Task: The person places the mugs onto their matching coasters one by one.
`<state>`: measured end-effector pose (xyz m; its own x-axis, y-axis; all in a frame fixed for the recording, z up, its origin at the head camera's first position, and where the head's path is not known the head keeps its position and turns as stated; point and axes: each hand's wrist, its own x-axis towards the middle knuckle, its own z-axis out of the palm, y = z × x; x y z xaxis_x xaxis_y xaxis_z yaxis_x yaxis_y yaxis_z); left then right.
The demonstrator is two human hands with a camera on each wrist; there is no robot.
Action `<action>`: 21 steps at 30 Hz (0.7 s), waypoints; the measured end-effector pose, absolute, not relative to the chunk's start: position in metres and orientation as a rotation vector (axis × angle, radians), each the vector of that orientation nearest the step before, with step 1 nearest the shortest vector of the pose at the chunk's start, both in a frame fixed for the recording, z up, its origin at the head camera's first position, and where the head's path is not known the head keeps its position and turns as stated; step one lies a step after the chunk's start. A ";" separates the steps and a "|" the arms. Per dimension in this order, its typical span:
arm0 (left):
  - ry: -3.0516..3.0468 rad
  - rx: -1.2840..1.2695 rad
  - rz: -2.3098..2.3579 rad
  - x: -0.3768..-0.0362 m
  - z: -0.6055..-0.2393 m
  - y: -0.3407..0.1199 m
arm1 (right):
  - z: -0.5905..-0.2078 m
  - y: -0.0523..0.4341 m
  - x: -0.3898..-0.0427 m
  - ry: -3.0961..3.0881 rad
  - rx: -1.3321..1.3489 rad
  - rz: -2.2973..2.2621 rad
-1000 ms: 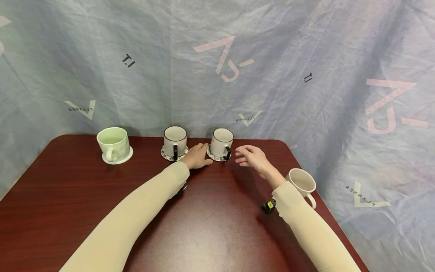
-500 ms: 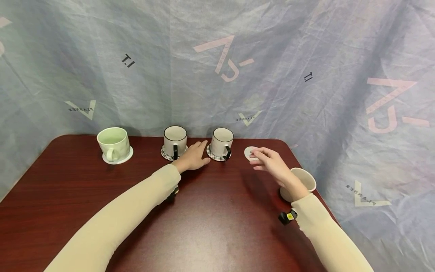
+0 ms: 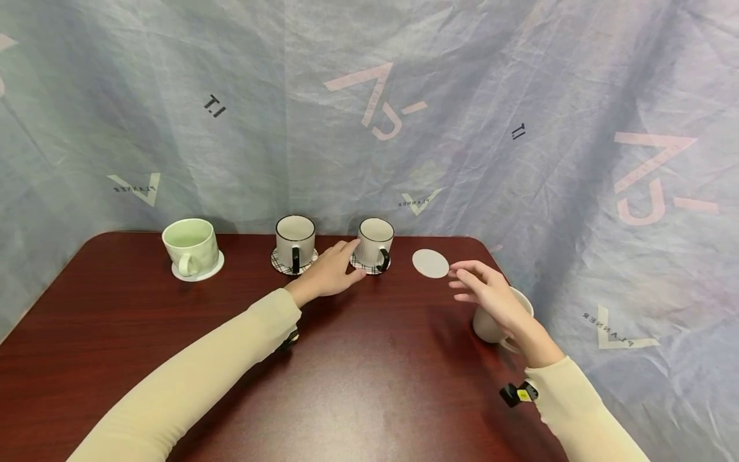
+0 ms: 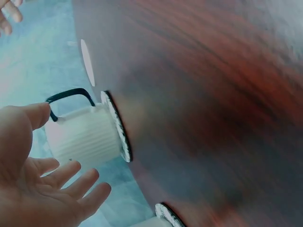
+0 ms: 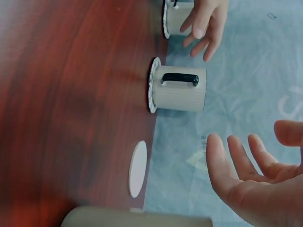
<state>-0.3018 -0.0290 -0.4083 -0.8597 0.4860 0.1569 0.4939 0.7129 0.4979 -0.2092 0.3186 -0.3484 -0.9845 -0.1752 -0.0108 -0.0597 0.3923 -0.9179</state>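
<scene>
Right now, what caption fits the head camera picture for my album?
Two open hands, left hand and right hand, hover over a table with four cups and a bare coaster.

Both my arms reach forward in beige sleeves, each with a small dark device strapped under the wrist. My left hand (image 3: 329,273) is stretched furthest out, palm turned down and a little inward, fingers straight and loosely spread, thumb apart from them; it holds nothing. The left wrist view shows the same hand (image 4: 35,189) open, palm bare. My right hand (image 3: 491,292) hovers lifted, nearer to me and off to the right, fingers relaxed and slightly fanned, pointing left. In the right wrist view its fingers (image 5: 236,161) stand gently curved, gripping nothing.
</scene>
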 end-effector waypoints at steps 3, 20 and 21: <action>-2.866 -0.837 -0.874 -0.295 -0.405 -0.027 | -0.350 0.328 -0.198 2.571 -0.219 -1.621; -2.839 -0.925 -0.948 -0.265 -0.395 0.002 | -0.349 0.349 -0.148 2.570 -0.246 -1.630; -2.831 -0.933 -0.945 -0.264 -0.395 0.004 | -0.349 0.350 -0.145 2.560 -0.234 -1.636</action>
